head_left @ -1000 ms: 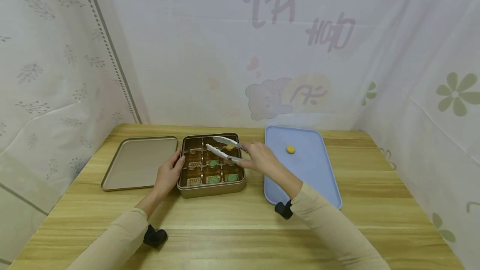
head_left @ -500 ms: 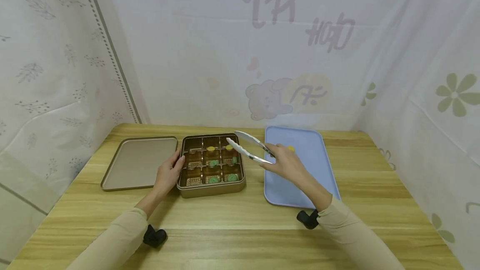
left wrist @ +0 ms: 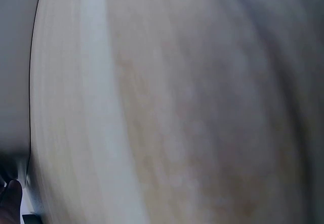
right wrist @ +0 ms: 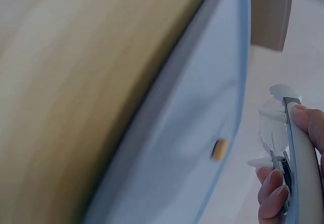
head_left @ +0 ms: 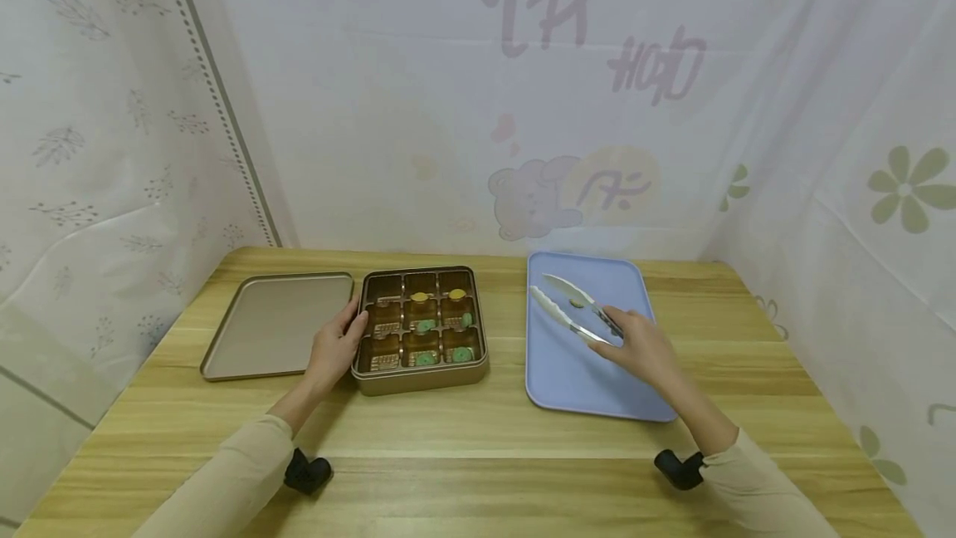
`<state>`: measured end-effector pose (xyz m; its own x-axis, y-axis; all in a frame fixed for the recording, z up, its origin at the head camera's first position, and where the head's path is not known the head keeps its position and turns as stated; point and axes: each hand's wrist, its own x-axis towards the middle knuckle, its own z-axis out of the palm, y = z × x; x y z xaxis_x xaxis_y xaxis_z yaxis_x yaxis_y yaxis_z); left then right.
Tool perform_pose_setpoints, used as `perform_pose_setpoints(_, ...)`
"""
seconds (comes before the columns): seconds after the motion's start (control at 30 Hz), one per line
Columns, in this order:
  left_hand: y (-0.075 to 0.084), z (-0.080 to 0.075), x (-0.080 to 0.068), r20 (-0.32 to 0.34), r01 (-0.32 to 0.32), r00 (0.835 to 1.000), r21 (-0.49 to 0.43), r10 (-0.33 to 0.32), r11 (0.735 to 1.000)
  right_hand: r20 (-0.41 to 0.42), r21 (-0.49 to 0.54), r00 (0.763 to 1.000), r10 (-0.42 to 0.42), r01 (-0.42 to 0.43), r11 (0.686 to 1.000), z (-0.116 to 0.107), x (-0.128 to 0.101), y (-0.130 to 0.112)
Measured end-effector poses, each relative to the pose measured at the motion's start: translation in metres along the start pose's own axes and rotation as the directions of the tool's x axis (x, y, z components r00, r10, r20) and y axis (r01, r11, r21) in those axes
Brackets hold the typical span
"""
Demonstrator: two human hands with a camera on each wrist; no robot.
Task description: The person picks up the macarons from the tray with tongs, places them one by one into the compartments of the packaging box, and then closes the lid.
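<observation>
My left hand (head_left: pixel 338 345) holds the left side of a bronze tin box (head_left: pixel 421 380), its thumb at the rim. A brown insert divides the box into several compartments. Yellow pieces (head_left: pixel 420 298) and green pieces (head_left: pixel 463 354) sit in the middle and right columns; those on the left show bare bottoms. My right hand (head_left: pixel 644 349) grips a pair of tongs (head_left: pixel 553 308) with pale tips, spread apart over the blue tray (head_left: pixel 590 376). A small round yellow piece (right wrist: pixel 220 150) lies on that tray, seen between the tong arms in the head view.
A flat bronze lid (head_left: pixel 276 326) lies left of the box on the wooden table (head_left: pixel 478 480). A printed cloth (head_left: pixel 418 106) hangs behind the table and along both sides. Black wrist-camera mounts (head_left: pixel 308 471) show at both forearms.
My right hand has carried the tongs rightward from over the box to over the tray. A yellow piece now shows in the box where the tongs were. The left hand has stayed put.
</observation>
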<state>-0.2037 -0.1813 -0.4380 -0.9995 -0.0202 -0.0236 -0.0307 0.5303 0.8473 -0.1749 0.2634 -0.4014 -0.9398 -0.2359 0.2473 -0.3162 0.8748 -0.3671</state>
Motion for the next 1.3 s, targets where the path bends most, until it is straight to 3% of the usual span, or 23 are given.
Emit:
perform_pose_setpoints(0.23, 0.001, 0.000, 0.000, 0.013, 0.003, 1.000, -0.003, -0.003, 1.000, 0.042, -0.018, 0.993, 0.107, -0.106, 0.994, -0.013, -0.020, 0.026)
perform_pose_setpoints(0.5, 0.000, -0.001, 0.000, 0.007, -0.003, 1.000, -0.010, 0.003, 1.000, 0.071, -0.045, 0.985, 0.156, -0.153, 0.987, -0.017, -0.032, 0.039)
perform_pose_setpoints(0.87, 0.001, 0.000, -0.001, 0.000, 0.002, 1.000, 0.002, -0.002, 1.000, 0.111, -0.037, 0.981, 0.161, -0.158, 0.987, -0.015, -0.026, 0.046)
perform_pose_setpoints(1.3, 0.001, 0.000, -0.001, 0.002, 0.010, 1.000, -0.015, -0.010, 1.000, 0.101, -0.013, 0.985, 0.139, -0.139, 0.990, -0.013, -0.019, 0.047)
